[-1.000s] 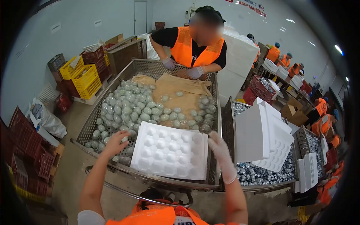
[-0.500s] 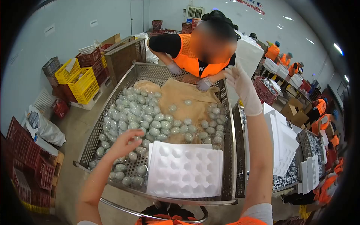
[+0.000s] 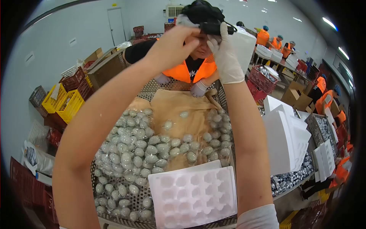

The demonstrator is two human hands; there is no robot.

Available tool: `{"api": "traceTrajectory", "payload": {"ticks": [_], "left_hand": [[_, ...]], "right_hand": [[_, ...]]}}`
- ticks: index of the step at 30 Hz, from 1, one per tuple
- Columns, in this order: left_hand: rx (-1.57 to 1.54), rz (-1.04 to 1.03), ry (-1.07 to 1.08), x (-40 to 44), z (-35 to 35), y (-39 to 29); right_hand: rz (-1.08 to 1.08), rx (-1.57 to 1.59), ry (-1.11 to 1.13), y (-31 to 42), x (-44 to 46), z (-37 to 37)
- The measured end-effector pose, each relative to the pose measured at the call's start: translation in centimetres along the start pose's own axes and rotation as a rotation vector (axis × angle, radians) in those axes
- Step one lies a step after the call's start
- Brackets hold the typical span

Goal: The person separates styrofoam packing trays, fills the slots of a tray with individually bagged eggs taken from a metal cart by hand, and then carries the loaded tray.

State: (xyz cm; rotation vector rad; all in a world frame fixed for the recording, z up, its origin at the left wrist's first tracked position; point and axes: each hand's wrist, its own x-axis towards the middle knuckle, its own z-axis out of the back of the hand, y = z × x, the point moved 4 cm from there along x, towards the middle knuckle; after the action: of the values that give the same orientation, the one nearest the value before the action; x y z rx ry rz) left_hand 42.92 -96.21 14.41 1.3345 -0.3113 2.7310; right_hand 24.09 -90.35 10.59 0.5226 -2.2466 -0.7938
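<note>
My bare left hand [image 3: 174,45] is raised, its bent fingers at the left end of a black box-shaped device [image 3: 216,28] on the front of a co-worker's black cap [image 3: 202,12]. At the device's right end, the gloved fingers of my right hand [image 3: 228,57] close on it. Part of the fingertips is hidden. Below my arms, a perforated metal bin [image 3: 225,100] holds many pale eggs in clear wrap [image 3: 131,147], spread around a tan cloth [image 3: 179,110]. White molded foam trays [image 3: 192,196] lie stacked at its near edge.
The co-worker in an orange vest [image 3: 183,70] leans over the far rim, gloved hands resting there. Yellow crates [image 3: 70,107] stand left. On the right are white foam trays [image 3: 284,137] over another bin, a red crate [image 3: 263,78] and more people at tables [image 3: 282,65].
My left hand has risen from above the eggs to the co-worker's cap. My right hand has moved left to the device. The view has tilted up, and the co-worker's head has lifted.
</note>
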Motion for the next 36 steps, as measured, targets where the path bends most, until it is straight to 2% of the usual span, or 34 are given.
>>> {"api": "traceTrajectory", "payload": {"ticks": [1, 4, 7, 8, 11, 12, 15, 21, 24, 27, 30, 33, 34, 36], "left_hand": [[0.057, -0.159, -0.080, 1.4, -0.9, 0.2], [0.244, -0.150, -0.102, 4.6, -3.0, 0.8], [0.202, -0.017, -0.159, 6.3, -3.6, 0.2], [0.228, -0.009, -0.175, 6.7, -3.8, 0.4], [0.115, 0.153, -0.067, 7.5, -4.1, 1.7], [0.140, 0.178, -0.076, 7.5, -4.0, 1.9], [0.094, 0.279, -0.023, 7.7, -4.0, 2.5], [0.172, 0.225, -0.052, 8.4, -4.6, 4.0], [0.034, 0.257, -0.044, 8.4, -4.7, 5.6], [-0.004, 0.304, 0.001, 8.3, -4.8, 6.1], [-0.063, 0.335, -0.055, 8.2, -4.9, 6.3], [-0.129, 0.418, 0.014, 7.3, -4.8, 7.1], [-0.198, 0.437, 0.021, 7.1, -4.9, 7.2], [-0.322, 0.389, -0.113, 6.3, -5.4, 7.4]], "right_hand": [[-0.007, 0.008, 0.009, -0.4, 0.3, 0.6], [0.031, -0.029, 0.032, -0.7, -0.2, 1.1], [0.079, -0.090, 0.125, -2.0, 1.1, 2.2], [-0.074, 0.147, 0.095, -2.3, 1.9, 2.7], [0.040, 0.100, 0.146, -2.1, 1.2, 2.5], [-0.058, 0.239, 0.131, -2.4, 1.7, 2.5], [-0.037, 0.227, 0.083, -2.9, 2.0, 2.3], [0.129, 0.143, 0.121, -3.4, 2.4, 1.9], [0.023, 0.237, 0.171, -2.8, 2.0, 1.0], [0.020, 0.199, 0.312, -2.1, 0.6, 1.1], [0.162, 0.210, 0.283, -2.5, 1.5, 0.4], [0.383, 0.054, 0.043, -2.0, 1.5, 1.4], [0.474, -0.124, -0.165, -1.6, 1.2, 2.2], [0.463, -0.035, 0.028, -1.0, 1.7, 3.1]]}}
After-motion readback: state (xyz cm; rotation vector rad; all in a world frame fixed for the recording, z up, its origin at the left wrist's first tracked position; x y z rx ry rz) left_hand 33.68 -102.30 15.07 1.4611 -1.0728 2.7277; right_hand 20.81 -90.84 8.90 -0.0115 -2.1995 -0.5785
